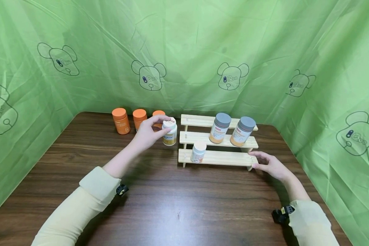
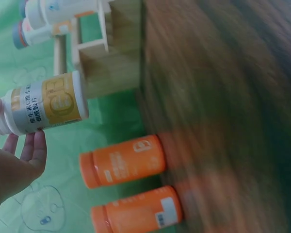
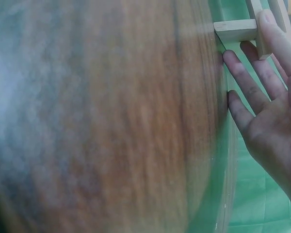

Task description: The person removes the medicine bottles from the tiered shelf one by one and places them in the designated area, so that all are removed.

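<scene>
My left hand (image 1: 149, 132) holds a white pill bottle (image 1: 169, 136) by its top, upright just left of the wooden three-step rack (image 1: 222, 157). A yellow and grey label shows on this bottle (image 2: 53, 103) in the left wrist view, clear of the tabletop. At the rack's right end, my right hand (image 1: 272, 166) pinches the lowest step between thumb and fingers. A smaller white bottle (image 1: 199, 152) stands on that step's left part. Two grey-lidded bottles, one left (image 1: 220, 128) and one right (image 1: 243, 131), stand on the middle step.
Three orange bottles line the back left of the dark wood table (image 1: 172, 205): one at the far left (image 1: 121, 122), one beside it (image 1: 139, 118), and a third (image 1: 159, 113) partly hidden behind my left hand. A green curtain (image 1: 190, 41) hangs around the table's back and sides.
</scene>
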Motion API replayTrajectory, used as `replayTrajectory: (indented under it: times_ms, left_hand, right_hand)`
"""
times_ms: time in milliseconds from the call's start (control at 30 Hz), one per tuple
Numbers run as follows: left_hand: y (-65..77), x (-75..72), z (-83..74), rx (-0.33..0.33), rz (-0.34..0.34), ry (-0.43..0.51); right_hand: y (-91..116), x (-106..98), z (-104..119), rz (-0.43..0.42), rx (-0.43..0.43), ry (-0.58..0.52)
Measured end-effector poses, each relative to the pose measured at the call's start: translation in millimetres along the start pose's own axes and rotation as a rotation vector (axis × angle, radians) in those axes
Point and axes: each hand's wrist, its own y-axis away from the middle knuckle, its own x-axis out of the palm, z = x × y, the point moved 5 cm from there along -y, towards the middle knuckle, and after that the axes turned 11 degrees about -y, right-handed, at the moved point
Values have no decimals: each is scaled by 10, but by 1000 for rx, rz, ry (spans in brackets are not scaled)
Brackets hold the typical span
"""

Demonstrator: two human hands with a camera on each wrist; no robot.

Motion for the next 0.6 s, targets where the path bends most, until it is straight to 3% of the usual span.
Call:
replayTrajectory:
  times_ms: [333, 600]
  left_hand:
    - [82, -63, 260, -9, -50, -23]
    - [110, -66, 451, -50, -53, -52]
  right_hand:
    - [-4, 2, 7, 5, 8, -3]
    - [4, 6, 15, 2, 23, 2]
